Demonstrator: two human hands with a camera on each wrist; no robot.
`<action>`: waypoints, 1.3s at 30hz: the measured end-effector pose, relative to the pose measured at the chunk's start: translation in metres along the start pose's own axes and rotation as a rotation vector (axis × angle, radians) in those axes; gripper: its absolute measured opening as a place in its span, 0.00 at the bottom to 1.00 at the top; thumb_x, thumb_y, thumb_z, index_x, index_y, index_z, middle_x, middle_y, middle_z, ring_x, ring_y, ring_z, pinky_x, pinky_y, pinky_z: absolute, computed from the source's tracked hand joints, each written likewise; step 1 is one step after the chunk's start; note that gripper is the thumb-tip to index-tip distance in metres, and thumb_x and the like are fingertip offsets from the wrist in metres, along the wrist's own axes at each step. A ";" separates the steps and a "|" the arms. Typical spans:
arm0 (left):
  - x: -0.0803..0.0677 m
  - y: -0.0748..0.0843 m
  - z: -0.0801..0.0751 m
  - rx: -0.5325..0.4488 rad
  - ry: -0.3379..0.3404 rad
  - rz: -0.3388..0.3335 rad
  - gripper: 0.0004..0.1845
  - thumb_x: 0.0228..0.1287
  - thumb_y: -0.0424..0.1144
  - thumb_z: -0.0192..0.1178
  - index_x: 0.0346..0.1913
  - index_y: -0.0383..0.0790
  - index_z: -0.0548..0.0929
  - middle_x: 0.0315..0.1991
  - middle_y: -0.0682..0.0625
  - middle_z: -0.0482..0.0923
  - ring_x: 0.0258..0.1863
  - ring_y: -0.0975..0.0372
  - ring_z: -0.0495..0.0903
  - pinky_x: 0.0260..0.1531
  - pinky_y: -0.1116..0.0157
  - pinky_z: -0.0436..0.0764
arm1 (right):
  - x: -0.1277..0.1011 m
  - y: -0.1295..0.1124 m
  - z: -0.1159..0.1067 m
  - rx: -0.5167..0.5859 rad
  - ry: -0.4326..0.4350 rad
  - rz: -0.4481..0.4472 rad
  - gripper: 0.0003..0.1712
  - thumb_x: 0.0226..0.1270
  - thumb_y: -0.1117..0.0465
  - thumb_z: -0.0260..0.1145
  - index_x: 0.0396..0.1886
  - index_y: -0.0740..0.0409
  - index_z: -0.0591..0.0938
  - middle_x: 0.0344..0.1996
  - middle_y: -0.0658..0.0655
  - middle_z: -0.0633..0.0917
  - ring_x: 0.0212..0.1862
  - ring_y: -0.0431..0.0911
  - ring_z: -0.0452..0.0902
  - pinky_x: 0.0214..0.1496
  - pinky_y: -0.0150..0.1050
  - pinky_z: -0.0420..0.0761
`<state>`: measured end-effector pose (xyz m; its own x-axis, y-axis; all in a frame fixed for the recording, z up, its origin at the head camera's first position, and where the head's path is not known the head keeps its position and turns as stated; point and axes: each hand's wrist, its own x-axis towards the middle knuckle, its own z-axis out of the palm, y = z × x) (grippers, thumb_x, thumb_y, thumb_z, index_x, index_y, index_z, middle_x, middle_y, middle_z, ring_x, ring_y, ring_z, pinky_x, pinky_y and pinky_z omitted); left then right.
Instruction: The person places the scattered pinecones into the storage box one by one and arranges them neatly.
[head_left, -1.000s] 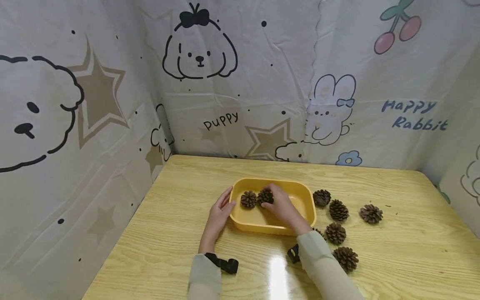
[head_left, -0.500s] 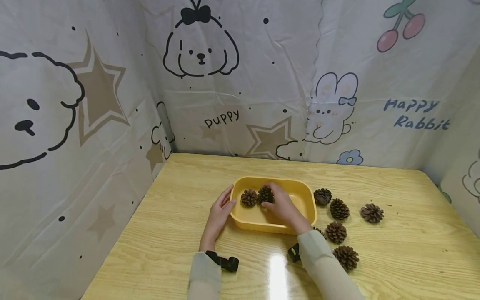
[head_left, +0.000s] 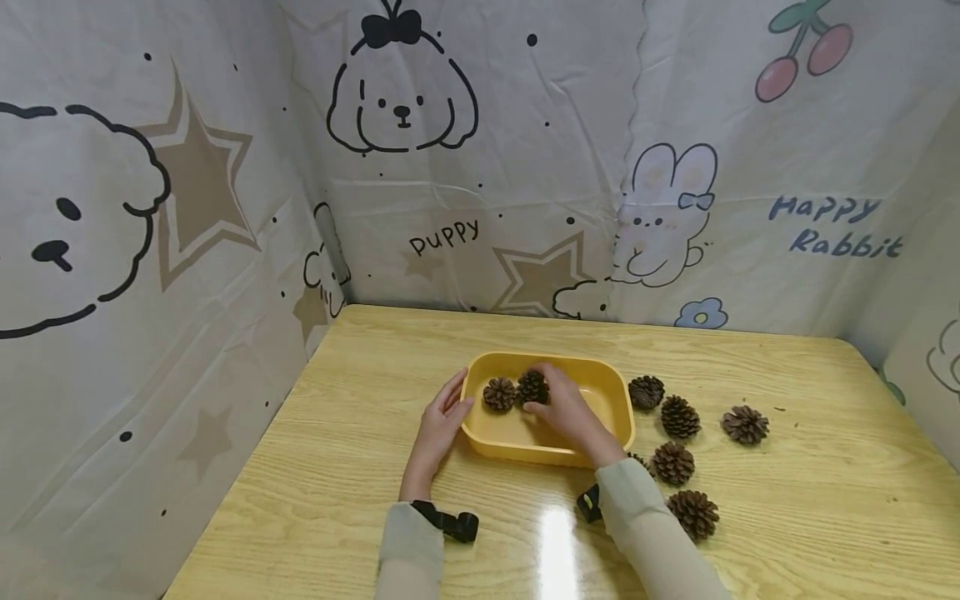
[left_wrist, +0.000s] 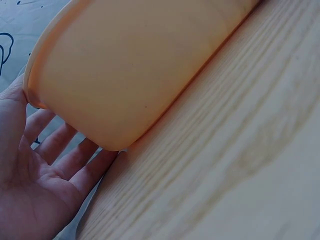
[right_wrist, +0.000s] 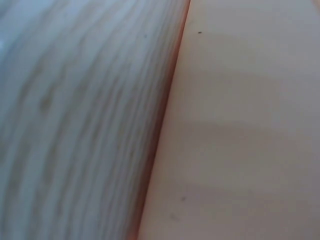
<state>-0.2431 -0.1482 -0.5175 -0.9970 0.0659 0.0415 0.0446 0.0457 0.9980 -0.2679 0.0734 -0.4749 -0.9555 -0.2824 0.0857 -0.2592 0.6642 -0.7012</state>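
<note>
In the head view, a yellow plastic bin (head_left: 512,456) stands on the wooden table. My left hand (head_left: 438,427) holds its left end, thumb over the rim and fingers spread along the outer wall. The left wrist view shows that hand (left_wrist: 50,175) with its fingertips against the bin's end wall (left_wrist: 130,65). Reaching into the bin, my right hand (head_left: 564,410) grips a brown pine cone (head_left: 532,387) between thumb and fingers. A second pine cone (head_left: 499,395) lies just left of it on the bin floor. The right wrist view shows only the bin's side wall (right_wrist: 240,125) and tabletop.
Several more pine cones lie right of the bin, among them one by its rim (head_left: 646,392), one farther right (head_left: 746,425) and one beside the right sleeve (head_left: 693,514). Another is partly hidden by that sleeve. A printed curtain (head_left: 480,192) hangs behind the table (head_left: 330,467).
The head view has shifted slightly. Both hands, the bin and the pine cones stay in nearly the same places, with the right hand still on its pine cone.
</note>
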 end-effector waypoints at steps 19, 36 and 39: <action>0.001 0.000 0.001 0.005 -0.003 -0.005 0.29 0.74 0.41 0.54 0.75 0.49 0.63 0.75 0.43 0.62 0.73 0.50 0.65 0.72 0.53 0.68 | -0.013 -0.002 -0.014 0.027 0.061 0.092 0.38 0.68 0.53 0.66 0.72 0.60 0.63 0.68 0.65 0.68 0.69 0.61 0.66 0.69 0.59 0.72; 0.001 -0.001 0.000 0.005 0.004 -0.015 0.28 0.74 0.39 0.54 0.74 0.49 0.64 0.75 0.44 0.61 0.73 0.51 0.64 0.72 0.53 0.68 | -0.052 -0.006 -0.041 -0.028 0.260 -0.102 0.33 0.62 0.58 0.71 0.65 0.63 0.71 0.61 0.67 0.75 0.61 0.61 0.75 0.60 0.58 0.80; 0.002 -0.002 0.000 0.009 0.004 -0.009 0.28 0.74 0.39 0.53 0.75 0.48 0.63 0.75 0.43 0.61 0.73 0.50 0.64 0.72 0.53 0.67 | -0.061 -0.006 -0.048 -0.029 0.277 -0.115 0.33 0.62 0.58 0.71 0.65 0.63 0.72 0.59 0.66 0.76 0.61 0.61 0.75 0.60 0.58 0.80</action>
<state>-0.2448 -0.1480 -0.5196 -0.9976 0.0614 0.0324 0.0359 0.0552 0.9978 -0.2148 0.1196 -0.4419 -0.9208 -0.1598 0.3557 -0.3677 0.6597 -0.6555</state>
